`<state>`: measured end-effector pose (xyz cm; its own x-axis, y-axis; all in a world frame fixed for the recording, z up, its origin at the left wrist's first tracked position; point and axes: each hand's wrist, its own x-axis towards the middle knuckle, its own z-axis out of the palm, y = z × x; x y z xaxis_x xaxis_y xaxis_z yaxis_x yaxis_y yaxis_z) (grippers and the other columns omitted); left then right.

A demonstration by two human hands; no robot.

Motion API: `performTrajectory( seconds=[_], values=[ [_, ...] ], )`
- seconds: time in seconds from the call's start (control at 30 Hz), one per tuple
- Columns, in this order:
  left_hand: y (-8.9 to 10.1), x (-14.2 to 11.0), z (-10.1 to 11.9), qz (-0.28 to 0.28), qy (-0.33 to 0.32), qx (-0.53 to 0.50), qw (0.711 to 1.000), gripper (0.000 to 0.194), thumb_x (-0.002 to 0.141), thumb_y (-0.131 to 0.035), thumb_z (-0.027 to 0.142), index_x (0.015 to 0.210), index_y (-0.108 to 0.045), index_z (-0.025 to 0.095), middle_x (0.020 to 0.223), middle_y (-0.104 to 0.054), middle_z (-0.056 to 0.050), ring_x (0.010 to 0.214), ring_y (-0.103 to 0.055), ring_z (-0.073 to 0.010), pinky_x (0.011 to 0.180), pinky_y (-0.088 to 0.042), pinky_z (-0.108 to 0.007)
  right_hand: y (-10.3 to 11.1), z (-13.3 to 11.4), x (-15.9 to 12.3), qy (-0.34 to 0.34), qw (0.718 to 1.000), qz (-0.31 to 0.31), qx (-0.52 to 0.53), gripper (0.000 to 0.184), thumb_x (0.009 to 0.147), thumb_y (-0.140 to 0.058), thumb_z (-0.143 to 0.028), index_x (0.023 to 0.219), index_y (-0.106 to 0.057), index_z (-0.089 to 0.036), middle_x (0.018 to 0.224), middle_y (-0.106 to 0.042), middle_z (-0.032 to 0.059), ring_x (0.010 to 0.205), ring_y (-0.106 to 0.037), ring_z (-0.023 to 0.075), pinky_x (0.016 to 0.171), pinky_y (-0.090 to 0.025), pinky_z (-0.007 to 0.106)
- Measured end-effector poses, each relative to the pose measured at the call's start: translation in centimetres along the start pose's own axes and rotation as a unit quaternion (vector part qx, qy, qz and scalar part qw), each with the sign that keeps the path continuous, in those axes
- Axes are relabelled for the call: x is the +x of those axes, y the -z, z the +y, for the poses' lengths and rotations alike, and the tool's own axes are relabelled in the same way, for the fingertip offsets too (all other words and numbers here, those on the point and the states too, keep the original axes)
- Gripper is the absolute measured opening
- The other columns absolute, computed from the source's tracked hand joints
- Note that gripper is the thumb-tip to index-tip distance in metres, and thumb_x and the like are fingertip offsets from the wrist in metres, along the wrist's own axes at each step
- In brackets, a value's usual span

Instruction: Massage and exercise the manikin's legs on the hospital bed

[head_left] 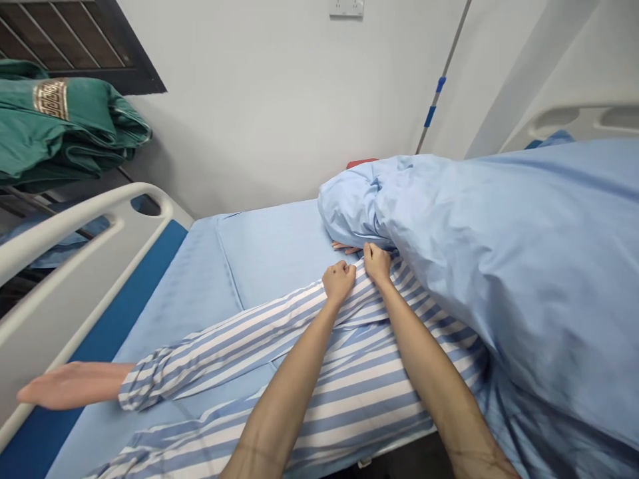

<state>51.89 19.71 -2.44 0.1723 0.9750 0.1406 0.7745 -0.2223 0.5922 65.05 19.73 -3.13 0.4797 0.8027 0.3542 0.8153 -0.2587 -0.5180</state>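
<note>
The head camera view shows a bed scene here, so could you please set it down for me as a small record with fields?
Place: hospital bed with a white side rail
Left hand: closed on a striped gown
Right hand: closed on the same gown, beside the left hand
Figure on bed: lying under a blue quilt, one striped sleeve stretched out
Figure's hand: resting by the side rail
Nearby: folded green cloth at the left
Wall: socket
</note>
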Motion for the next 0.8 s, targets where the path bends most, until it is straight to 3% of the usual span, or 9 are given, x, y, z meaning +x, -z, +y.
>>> performTrajectory(
  seconds=[0.37, 0.8],
  values=[
    [-0.7, -0.4, 0.0, -0.001, -0.016, 0.062, 0.998, 0.024, 0.085, -0.045, 0.031, 0.083, -0.067, 0.021, 0.082, -0.07, -0.008, 0.08, -0.062, -0.0198, 0.068, -0.037, -0.028, -0.2, -0.4, -0.5, 0.014, 0.998, -0.005, -0.063, 0.04, 0.097, -0.035, -0.034, 0.083, -0.067, -0.014, 0.073, -0.066, 0.0089, 0.061, -0.051, 0.0145, 0.06, -0.019, 0.028],
    [-1.2, -0.8, 0.4, -0.023, -0.064, 0.096, 0.993, 0.029, 0.089, -0.04, 0.028, 0.105, -0.061, 0.015, 0.097, -0.067, -0.015, 0.096, -0.06, -0.0231, 0.079, -0.04, -0.032, -0.2, -0.4, -0.5, 0.009, 0.997, -0.006, -0.082, 0.041, 0.097, -0.035, -0.036, 0.084, -0.067, -0.014, 0.074, -0.066, 0.0106, 0.063, -0.052, 0.0162, 0.059, -0.018, 0.029]
  ],
)
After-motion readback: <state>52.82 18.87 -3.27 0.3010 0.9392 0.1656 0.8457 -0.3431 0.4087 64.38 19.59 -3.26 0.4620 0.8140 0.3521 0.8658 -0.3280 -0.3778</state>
